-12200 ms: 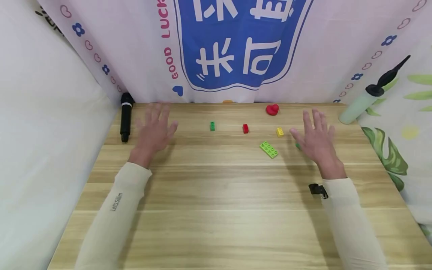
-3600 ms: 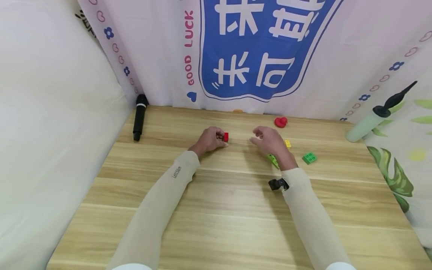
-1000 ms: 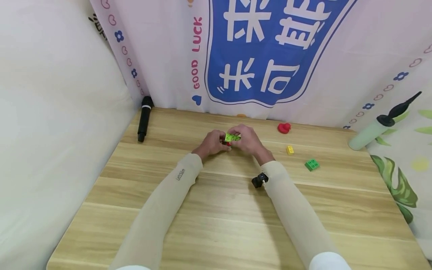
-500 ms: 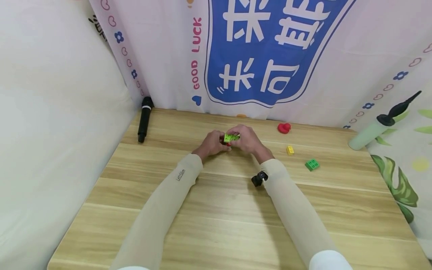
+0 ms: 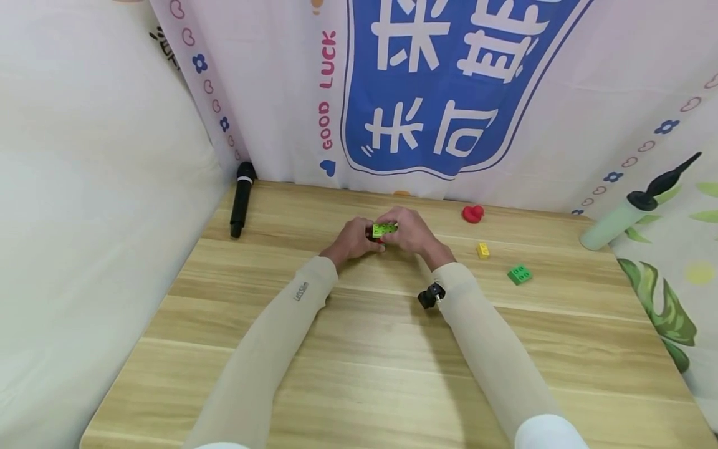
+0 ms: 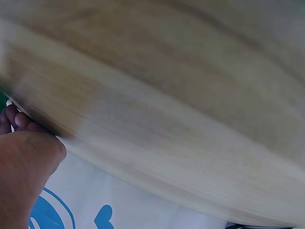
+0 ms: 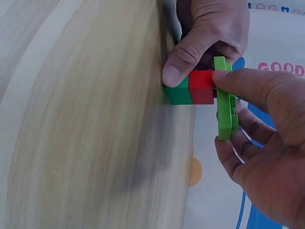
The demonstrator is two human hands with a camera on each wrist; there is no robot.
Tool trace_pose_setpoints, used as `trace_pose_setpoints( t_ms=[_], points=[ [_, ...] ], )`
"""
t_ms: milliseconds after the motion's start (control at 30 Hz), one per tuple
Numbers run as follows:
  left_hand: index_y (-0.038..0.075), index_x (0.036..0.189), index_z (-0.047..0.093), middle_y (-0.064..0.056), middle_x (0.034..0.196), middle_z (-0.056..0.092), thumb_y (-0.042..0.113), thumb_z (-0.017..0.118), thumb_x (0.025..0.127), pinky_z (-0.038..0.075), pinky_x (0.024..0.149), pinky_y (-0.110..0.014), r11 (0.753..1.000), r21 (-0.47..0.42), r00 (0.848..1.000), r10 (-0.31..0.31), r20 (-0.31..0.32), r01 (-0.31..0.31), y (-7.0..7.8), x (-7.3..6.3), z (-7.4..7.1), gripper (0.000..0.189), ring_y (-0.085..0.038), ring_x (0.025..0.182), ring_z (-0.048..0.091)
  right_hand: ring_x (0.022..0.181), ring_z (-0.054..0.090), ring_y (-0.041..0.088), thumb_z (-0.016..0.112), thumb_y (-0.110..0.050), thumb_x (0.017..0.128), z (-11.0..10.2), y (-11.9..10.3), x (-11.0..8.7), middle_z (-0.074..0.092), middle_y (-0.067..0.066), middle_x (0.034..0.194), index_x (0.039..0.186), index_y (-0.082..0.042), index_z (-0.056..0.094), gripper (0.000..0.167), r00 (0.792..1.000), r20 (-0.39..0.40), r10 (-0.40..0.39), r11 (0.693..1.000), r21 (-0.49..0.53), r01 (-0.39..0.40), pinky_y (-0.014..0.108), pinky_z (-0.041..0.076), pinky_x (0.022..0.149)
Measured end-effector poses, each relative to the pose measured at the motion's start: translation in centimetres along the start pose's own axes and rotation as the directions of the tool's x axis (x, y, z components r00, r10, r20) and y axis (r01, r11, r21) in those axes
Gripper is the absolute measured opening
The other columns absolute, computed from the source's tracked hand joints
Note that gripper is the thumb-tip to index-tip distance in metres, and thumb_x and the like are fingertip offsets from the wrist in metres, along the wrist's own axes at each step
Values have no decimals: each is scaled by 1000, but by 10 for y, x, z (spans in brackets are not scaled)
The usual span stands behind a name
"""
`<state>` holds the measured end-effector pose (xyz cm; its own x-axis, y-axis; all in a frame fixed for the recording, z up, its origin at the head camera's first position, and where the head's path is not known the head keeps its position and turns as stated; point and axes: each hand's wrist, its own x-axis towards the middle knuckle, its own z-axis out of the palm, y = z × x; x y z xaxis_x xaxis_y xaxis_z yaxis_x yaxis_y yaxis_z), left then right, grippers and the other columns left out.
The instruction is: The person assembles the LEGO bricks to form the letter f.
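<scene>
In the right wrist view, a red brick (image 7: 201, 87) sits on a small green brick (image 7: 179, 94), which stands on the table. My left hand (image 5: 354, 238) grips this pair, its thumb on the green one. Against the red brick's top lies a light green eight-stud plate (image 7: 223, 112), pinched by my right hand (image 5: 414, 232) with the thumb near the joint. A narrow gap shows between plate and red brick, so I cannot tell if they are fully joined. From the head, fingers hide most of the stack. The left wrist view catches only part of the left hand (image 6: 26, 157).
Right of the hands on the wooden table (image 5: 359, 362) lie a yellow brick (image 5: 483, 251), a green four-stud brick (image 5: 519, 274) and a red toy duck (image 5: 473, 214). A black microphone (image 5: 242, 199) lies at back left, a hand pump (image 5: 617, 218) leans at back right.
Both hands were apart and open at first, with the bricks separate. Later the left held the red brick; the right then brought the plate over it. In the last second the plate shifts barely.
</scene>
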<state>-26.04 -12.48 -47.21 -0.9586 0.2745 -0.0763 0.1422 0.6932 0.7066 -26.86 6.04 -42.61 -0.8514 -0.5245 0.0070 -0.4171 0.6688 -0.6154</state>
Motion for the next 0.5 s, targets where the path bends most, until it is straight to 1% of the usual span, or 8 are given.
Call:
trace_pose_setpoints(
  t_ms=[200, 400, 500],
  points=[
    [3, 106, 74, -10, 105, 69, 20, 91, 88, 50, 93, -36, 1000, -7, 1000, -6, -2, 6, 1, 0, 2, 30, -20, 96, 57, 122, 67, 35, 82, -3, 92, -1, 2, 0, 72, 16, 132, 126, -9, 79, 35, 1000, 5, -3, 1000, 2, 3, 50, 55, 105],
    [3, 107, 75, -11, 106, 70, 20, 91, 88, 50, 93, -36, 1000, -13, 1000, 6, -5, -6, 0, 0, 4, 30, -20, 97, 58, 120, 67, 34, 83, -5, 92, 2, 6, -1, 73, 15, 130, 127, -10, 79, 35, 1000, -6, -3, 1000, 6, 3, 49, 55, 105],
    [3, 106, 76, -11, 104, 70, 20, 91, 88, 49, 93, -36, 1000, -10, 1000, 10, -7, -10, 0, 0, 2, 29, -20, 96, 57, 119, 67, 34, 83, -5, 93, 2, 5, 0, 73, 15, 128, 127, -10, 79, 35, 1000, -4, -2, 1000, 4, 2, 49, 55, 104]
  ],
)
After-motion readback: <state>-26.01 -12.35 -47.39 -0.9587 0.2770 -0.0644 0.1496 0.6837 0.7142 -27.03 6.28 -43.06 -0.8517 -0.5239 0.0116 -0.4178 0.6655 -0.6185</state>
